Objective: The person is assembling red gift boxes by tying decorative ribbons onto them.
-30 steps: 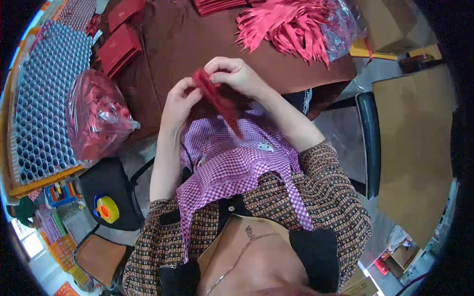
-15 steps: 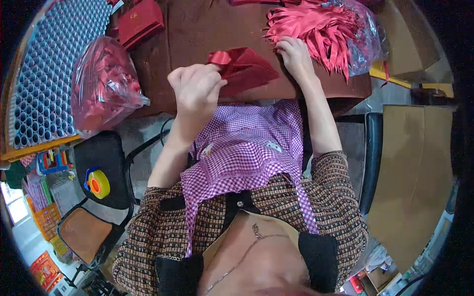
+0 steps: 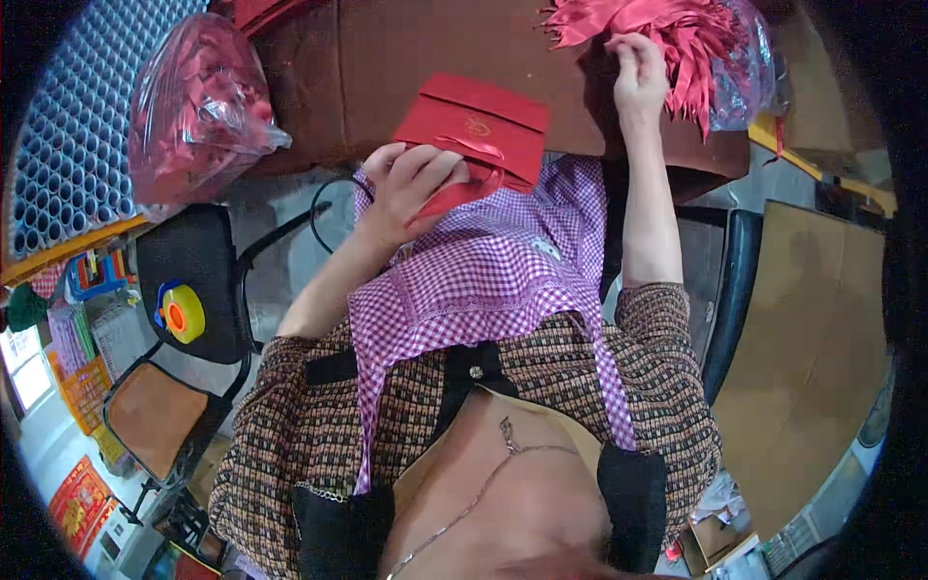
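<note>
Red envelope (image 3: pixel 476 126) with gold emblem and red ribbon bow: grasped at its lower edge by the left hand (image 3: pixel 411 186), held over the near edge of the brown table (image 3: pixel 387 58). Right hand (image 3: pixel 638 77): fingers pinching into the heap of red ribbons (image 3: pixel 677 39) (partly in a clear bag) at the table's far right. Clear bag of red pieces (image 3: pixel 198 97): table's left. Blue honeycomb mat (image 3: pixel 68 155): far left. Black chair (image 3: pixel 188 290) bearing a yellow tape roll (image 3: pixel 182 312). Cardboard sheet (image 3: pixel 812 358): floor, right.

A clear bag (image 3: pixel 198 101) of red pieces lay on the brown table (image 3: pixel 372 68). A tape roll (image 3: pixel 182 312) sat on a black chair (image 3: pixel 193 280). Cardboard (image 3: pixel 802 358) lay right.
</note>
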Tool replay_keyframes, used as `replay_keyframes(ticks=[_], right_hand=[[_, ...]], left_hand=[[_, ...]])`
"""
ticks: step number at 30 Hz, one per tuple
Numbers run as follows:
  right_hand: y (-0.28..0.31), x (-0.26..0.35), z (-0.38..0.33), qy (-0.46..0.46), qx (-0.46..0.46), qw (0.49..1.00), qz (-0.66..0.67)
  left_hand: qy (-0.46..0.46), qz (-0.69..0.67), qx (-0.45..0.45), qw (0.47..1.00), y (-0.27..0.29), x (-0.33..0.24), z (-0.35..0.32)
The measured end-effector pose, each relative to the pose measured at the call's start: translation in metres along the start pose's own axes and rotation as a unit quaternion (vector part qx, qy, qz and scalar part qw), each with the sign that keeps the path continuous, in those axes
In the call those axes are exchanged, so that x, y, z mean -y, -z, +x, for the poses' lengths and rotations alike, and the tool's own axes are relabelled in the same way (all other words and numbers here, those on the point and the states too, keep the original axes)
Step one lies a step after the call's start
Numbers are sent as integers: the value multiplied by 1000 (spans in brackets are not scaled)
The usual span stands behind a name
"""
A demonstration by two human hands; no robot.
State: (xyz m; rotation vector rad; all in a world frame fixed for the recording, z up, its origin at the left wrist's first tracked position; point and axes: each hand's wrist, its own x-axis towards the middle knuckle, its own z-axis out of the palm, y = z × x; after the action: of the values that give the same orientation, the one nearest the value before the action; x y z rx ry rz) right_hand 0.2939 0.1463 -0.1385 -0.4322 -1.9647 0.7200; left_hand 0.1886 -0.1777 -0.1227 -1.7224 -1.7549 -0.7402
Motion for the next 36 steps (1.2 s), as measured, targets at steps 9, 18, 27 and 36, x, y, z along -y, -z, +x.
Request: replay_keyframes(ticks=[9,18,27,36], right_hand=[[6,31,8,-76,-28,976,204],[14,168,-11,275,312,909,-38],[7,163,-26,294,191,930,-113],[9,167,-22,294,185,938,-12]], left_hand=[[-1,-10,-4,1000,-4,1,8],[35,1,-6,999,-11,8,25],[31,76,-1,997,-3,13,64],[34,48,-3,998,-2,10,82]])
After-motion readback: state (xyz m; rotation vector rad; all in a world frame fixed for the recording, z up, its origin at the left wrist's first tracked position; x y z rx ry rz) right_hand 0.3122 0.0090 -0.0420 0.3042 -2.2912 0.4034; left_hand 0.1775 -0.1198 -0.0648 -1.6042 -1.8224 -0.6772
